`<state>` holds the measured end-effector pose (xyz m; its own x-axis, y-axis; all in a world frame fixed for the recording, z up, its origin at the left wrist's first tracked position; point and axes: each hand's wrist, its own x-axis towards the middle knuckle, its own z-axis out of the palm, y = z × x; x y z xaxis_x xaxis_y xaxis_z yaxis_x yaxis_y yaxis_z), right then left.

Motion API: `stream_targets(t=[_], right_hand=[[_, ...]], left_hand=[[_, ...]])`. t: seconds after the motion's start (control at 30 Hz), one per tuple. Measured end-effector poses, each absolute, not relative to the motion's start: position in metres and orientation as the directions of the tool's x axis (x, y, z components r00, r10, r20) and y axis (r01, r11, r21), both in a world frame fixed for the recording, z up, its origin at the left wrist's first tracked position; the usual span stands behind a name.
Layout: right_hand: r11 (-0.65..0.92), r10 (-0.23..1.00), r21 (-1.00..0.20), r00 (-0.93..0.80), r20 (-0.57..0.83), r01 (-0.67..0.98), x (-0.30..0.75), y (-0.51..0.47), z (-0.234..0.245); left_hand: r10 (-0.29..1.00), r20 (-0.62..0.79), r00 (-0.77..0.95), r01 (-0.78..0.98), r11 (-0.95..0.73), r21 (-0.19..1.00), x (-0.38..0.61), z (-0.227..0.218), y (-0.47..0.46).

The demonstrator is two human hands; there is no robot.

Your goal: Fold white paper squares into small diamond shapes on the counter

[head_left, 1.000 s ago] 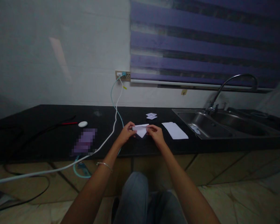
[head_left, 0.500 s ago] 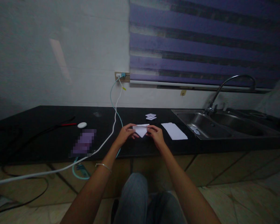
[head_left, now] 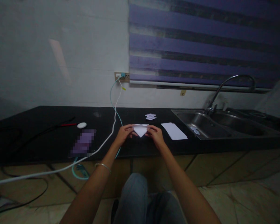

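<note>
A folded sheet of white paper (head_left: 140, 130), pointed at its near end, is held just over the black countertop (head_left: 135, 149). My left hand (head_left: 125, 133) is closed on its left corner, and my right hand (head_left: 155, 134) pinches the right corner. Some fingertips are hidden behind the paper. To the right of my right hand lies a stack of white paper sheets (head_left: 174, 131). Beyond the hands, small folded white paper pieces (head_left: 150, 116) rest on the counter.
A steel double sink (head_left: 202, 137) with a tall faucet (head_left: 214, 96) is on the right. At left lie a blurred purple phone-like object (head_left: 84, 142), a white round object (head_left: 81, 125) and a red-and-black item (head_left: 68, 124). A white cable (head_left: 102, 145) crosses from the wall socket (head_left: 121, 77).
The near flap of the paper appears flatter and its folded edge straighter between my fingers. Both hands stay in nearly the same place.
</note>
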<state>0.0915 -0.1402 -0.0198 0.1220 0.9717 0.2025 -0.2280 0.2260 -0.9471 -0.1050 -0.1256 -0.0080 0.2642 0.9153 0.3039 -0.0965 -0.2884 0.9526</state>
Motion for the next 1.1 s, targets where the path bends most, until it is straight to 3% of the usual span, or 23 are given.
stream_targets(t=[0.4, 0.63, 0.73, 0.87, 1.1], right_hand=[[0.276, 0.955, -0.943, 0.164, 0.247, -0.187, 0.093, -0.138, -0.024], [0.34, 0.937, -0.936, 0.109, 0.331, -0.085, 0.091, -0.137, -0.026], [0.382, 0.923, -0.924, 0.053, 0.381, -0.007, 0.091, -0.135, -0.029], [0.471, 0.88, -0.874, 0.014, 0.476, 0.117, 0.093, -0.134, -0.03], [0.465, 0.884, -0.877, -0.008, 0.467, 0.124, 0.093, -0.135, -0.03]], left_hand=[[0.916, 0.309, 0.256, -0.057, -0.304, 0.951, -0.107, -0.006, -0.128], [0.924, 0.22, 0.312, -0.286, -0.129, 0.95, -0.109, -0.017, -0.113], [0.925, 0.176, 0.336, -0.189, -0.117, 0.975, -0.106, -0.013, -0.114], [0.858, 0.209, 0.469, 0.004, -0.238, 0.971, -0.104, -0.009, -0.119], [0.797, 0.12, 0.591, 0.161, -0.262, 0.951, -0.104, -0.007, -0.126]])
